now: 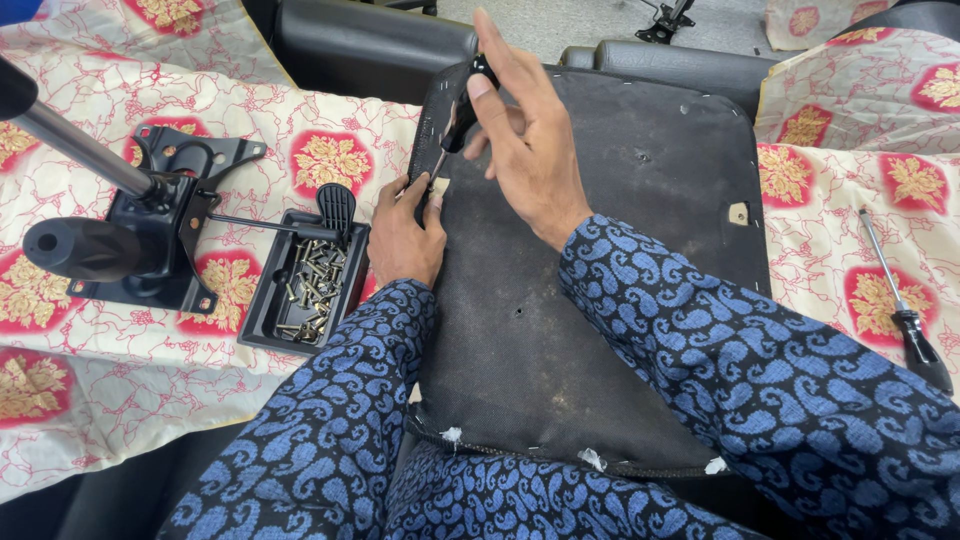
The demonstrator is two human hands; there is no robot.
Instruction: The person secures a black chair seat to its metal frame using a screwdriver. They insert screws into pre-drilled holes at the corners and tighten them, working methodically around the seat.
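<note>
**Screwdriver held at the near-left corner of an upturned seat base**

A patterned cloth [330, 120] covers the work surface. The black seat base [600, 250] lies underside up across the person's lap. To its left sits a black chair mechanism [170, 230] with a metal cylinder [80, 145]. Beside that, a black tray [305, 285] holds loose screws [312, 280]. The right hand [530, 140] is closed around a black-handled screwdriver [458, 115], tip angled down to the seat's left edge. The left hand [405, 235] rests on that edge, fingers pinched at the tip. A second screwdriver [900, 300] lies well apart, far right.
</note>
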